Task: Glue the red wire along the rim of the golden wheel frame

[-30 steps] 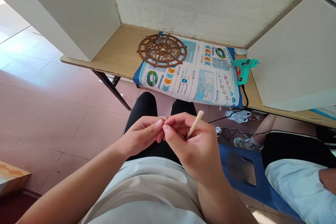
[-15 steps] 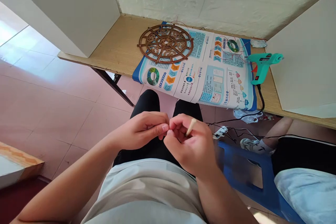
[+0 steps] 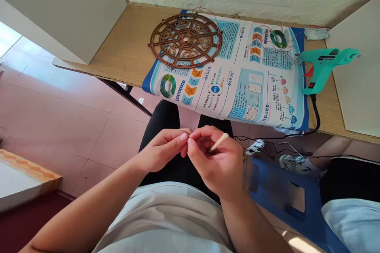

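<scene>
Over my lap, my left hand (image 3: 166, 147) is closed, its thumb pressed to the fingers. Whatever it pinches is too small or hidden to make out. My right hand (image 3: 221, 162) meets it at the fingertips, thumb and forefinger pinched together. A short cream-coloured stick (image 3: 219, 142) pokes out of my right hand, lying slantwise across the curled fingers. Beyond the hands, a brown openwork wheel (image 3: 186, 39) with scroll patterns lies flat on a printed poster sheet (image 3: 219, 106). A turquoise glue gun (image 3: 322, 69) rests at the sheet's right edge.
The sheet covers much of a narrow wooden table (image 3: 124, 43) between two white panels. Thin red wires (image 3: 255, 47) trail over it. A black cord (image 3: 316, 116) runs down to a white power strip (image 3: 255, 147). Another person sits at the right beside a blue plastic stool (image 3: 270, 189).
The camera view has shifted, so the glue gun appears farther right and larger. My hands stay together at the fingertips, while more of the cream stick shows, now leaning further to the right.
</scene>
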Tool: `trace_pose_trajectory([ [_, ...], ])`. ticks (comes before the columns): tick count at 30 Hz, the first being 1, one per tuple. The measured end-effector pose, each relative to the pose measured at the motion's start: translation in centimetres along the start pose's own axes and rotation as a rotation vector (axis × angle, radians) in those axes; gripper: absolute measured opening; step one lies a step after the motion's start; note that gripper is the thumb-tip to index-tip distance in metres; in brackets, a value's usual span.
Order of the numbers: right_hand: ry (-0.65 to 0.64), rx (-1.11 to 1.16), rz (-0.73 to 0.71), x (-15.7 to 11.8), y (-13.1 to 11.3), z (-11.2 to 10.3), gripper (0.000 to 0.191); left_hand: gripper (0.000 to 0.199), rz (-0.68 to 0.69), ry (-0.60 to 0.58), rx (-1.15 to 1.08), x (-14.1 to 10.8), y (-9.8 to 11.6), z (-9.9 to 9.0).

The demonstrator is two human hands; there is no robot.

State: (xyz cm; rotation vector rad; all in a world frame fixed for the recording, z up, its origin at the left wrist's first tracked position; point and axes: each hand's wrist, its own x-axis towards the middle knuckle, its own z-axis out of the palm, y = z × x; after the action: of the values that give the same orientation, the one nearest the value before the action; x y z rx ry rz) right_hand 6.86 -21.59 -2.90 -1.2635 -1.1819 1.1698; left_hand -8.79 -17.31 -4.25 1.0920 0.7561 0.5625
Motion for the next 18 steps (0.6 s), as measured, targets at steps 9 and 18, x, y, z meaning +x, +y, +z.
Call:
trace_pose_trajectory([
  [9,-0.047,-0.211,-0.054,0.3,-0.5,-1.3,0.007,0.048,0.042,-0.113,0.198,0.5,0.6,-1.7],
  [18,0.033,-0.359,-0.255,0.4,0.4,-0.2,0.014,0.039,0.057,-0.095,0.248,0.2,0.4,-1.4],
])
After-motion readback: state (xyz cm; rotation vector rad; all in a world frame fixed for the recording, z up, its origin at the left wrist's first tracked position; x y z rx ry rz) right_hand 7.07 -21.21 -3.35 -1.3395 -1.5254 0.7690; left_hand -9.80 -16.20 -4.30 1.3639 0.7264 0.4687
